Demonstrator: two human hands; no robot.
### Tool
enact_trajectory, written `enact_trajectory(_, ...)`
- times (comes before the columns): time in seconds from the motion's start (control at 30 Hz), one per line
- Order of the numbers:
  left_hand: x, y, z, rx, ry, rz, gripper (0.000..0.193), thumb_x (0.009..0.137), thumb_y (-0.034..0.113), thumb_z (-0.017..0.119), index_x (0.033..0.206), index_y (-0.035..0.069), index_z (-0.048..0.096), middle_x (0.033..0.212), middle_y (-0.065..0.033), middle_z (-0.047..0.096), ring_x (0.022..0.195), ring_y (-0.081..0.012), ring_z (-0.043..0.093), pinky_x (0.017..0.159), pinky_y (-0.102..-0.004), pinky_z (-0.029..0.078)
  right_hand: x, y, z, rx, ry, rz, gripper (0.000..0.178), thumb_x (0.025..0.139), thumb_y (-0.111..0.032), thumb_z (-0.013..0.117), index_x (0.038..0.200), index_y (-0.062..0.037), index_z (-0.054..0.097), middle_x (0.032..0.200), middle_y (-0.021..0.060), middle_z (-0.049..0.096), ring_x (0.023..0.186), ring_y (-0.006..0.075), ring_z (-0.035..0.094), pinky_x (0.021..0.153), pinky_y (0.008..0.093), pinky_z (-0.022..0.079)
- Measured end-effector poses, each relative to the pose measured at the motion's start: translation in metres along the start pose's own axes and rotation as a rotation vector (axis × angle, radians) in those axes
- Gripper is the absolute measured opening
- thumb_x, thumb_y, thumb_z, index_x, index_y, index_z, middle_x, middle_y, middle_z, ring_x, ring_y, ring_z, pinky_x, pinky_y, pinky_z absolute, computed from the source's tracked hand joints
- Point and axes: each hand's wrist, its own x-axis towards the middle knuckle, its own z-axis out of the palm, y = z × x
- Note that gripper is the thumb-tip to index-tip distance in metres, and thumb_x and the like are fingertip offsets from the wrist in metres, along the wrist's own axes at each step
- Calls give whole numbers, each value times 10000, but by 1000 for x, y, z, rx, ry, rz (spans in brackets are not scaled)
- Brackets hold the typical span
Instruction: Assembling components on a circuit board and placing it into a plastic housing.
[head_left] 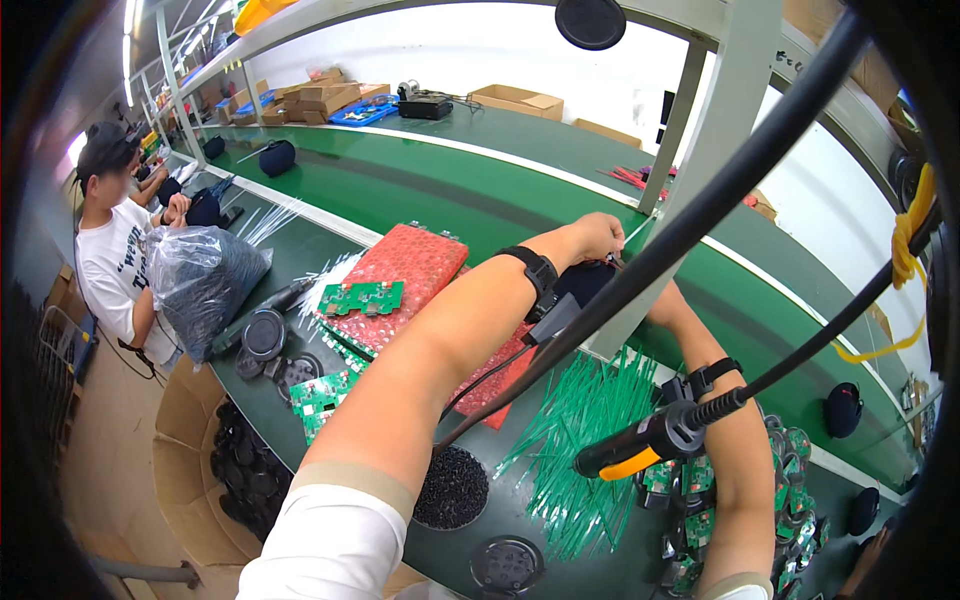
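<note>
Dark bundle at abt 1 o'clock from wearer, by L hand; L grip's fingers curled, can't tell if holding. R hand hidden behind post, can't tell grip. Bundle prob. light, soft; best cupped round sides.

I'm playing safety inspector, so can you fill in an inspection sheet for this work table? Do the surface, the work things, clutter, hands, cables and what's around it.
Surface: dark green bench, partly covered.
Work things: dark item by the left hand, kind unclear.
Clutter: loose green zip ties, circuit boards on and by red bubble wrap, heaped small black pieces.
Hands: left hand curled, its grip unclear; right hand mostly hidden behind a pale post.
Cables: thick black cable slants across the view; another cord joins an orange-and-black tool.
Surroundings: person beside a filled clear bag; green strip beyond the bench.
</note>
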Motion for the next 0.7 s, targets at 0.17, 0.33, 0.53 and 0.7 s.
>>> enact_trajectory(0.17, 4, -4, 8, 2, 24, 45, 49, 874, 89, 708, 877, 40, 703, 801, -93, 699, 664, -191, 616, 587, -358, 497, -5, -3, -5, -29, 45, -26, 353, 897, -224, 613, 1214, -72, 638, 1127, 224, 676, 1023, 420, 646, 872, 444, 515)
enact_trajectory(0.33, 9, -5, 19, 52, 31, 99, 38, 863, 70, 702, 881, 37, 700, 792, -110, 704, 690, -193, 653, 608, -364, 518, -13, -11, -11, -98, 80, 64, 292, 787, -98, 699, 1073, -38, 698, 1016, 245, 688, 980, 428, 655, 846, 428, 526)
enact_trajectory(0.53, -6, 2, 27, 58, 110, 201, 59, 864, 122, 682, 859, 64, 670, 846, -137, 712, 790, -273, 689, 716, -393, 542, -29, -29, -12, -176, 232, 46, 267, 760, -100, 724, 1021, -43, 713, 911, 264, 661, 860, 439, 649, 756, 429, 535)
enact_trajectory(0.7, -45, 22, -36, 155, 409, 324, 116, 805, 155, 699, 827, 42, 695, 844, -180, 707, 833, -355, 684, 766, -415, 535, -49, -33, -36, -195, 265, 55, 260, 810, -177, 745, 1014, -23, 696, 835, 201, 682, 718, 353, 650, 673, 402, 506)
